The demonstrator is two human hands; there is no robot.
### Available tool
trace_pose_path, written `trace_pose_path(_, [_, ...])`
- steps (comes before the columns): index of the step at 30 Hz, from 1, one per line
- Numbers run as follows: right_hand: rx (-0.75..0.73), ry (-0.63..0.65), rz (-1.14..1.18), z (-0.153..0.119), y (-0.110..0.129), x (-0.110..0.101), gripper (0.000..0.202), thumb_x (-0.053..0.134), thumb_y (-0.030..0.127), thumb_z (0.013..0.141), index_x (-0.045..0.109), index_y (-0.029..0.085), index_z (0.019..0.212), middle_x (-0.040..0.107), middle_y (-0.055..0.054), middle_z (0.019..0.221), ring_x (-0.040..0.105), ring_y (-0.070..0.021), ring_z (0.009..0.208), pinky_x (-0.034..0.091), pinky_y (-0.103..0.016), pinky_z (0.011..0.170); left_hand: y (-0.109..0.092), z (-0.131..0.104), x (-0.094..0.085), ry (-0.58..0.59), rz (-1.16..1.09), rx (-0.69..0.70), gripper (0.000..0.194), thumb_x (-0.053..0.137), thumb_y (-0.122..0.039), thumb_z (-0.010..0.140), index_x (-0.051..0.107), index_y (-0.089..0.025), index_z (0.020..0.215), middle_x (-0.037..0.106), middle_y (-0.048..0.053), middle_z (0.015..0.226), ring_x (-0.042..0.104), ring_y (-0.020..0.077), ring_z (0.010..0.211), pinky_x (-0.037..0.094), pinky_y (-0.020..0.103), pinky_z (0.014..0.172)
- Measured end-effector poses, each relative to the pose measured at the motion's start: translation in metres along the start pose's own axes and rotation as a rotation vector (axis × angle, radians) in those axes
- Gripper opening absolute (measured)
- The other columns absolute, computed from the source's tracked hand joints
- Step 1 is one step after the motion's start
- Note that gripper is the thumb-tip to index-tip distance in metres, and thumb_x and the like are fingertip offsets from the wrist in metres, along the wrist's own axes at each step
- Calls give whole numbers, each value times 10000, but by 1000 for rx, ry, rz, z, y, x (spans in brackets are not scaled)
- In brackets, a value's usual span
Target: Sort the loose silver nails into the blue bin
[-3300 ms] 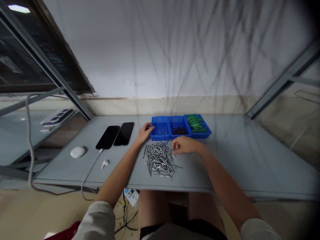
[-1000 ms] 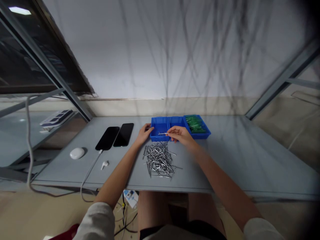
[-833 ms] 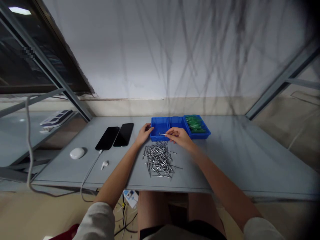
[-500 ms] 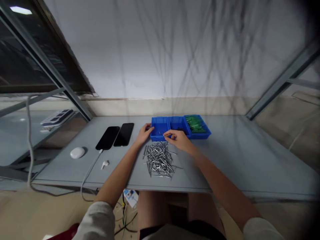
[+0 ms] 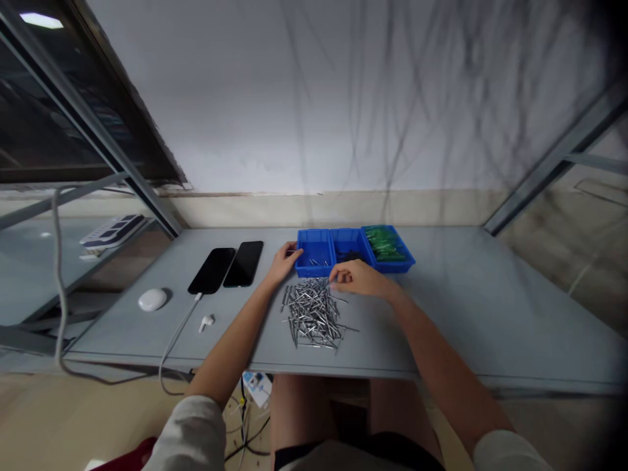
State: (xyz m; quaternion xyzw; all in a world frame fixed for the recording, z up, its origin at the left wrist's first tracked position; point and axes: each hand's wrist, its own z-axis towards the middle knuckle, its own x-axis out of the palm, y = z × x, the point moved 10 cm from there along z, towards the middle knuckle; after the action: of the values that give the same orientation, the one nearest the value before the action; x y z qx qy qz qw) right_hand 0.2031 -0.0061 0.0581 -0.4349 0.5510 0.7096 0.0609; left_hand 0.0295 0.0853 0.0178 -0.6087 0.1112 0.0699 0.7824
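Observation:
On the desk in the head view lies a loose pile of thin silvery metal pins (image 5: 314,314), which look like blind rivets. Behind it is the left blue bin (image 5: 314,243), with a few pins on its floor near the front wall. My left hand (image 5: 283,261) is closed on this bin's left wall. My right hand (image 5: 358,278) hovers at the pile's upper right edge, just in front of the bins. Its fingertips are pinched together, and whatever is between them is too small to make out.
The middle blue bin (image 5: 349,237) holds dark pieces; the right blue bin (image 5: 405,267) holds green pieces (image 5: 383,243). Left of my arm are two phones (image 5: 212,269) (image 5: 243,263), a charging cable (image 5: 179,333), a white earbud (image 5: 206,322) and a white case (image 5: 152,299).
My right hand has drawn back from the left bin's front wall, down and right to the pile. Pins now show on that bin's floor. My left hand has stayed put.

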Motion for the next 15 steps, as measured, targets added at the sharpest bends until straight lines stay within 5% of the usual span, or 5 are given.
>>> trace_pose_path(5, [66, 224, -122, -8, -18, 18, 201, 702, 333, 697, 693, 176, 823, 671, -4, 654, 590, -136, 568, 359, -229, 513, 0, -1, -1, -5, 5, -12, 339, 621, -407, 729, 623, -174, 975, 653, 68, 980, 590, 191, 877, 454, 326, 836])
trace_pose_path(15, [120, 310, -252, -13, -20, 22, 173, 725, 273, 656, 688, 170, 789, 663, 0, 666, 581, -133, 584, 337, -222, 508, 1, 0, -1, -2, 1, -18, 313, 625, -396, 732, 632, -182, 961, 661, 65, 990, 595, 194, 883, 452, 338, 849])
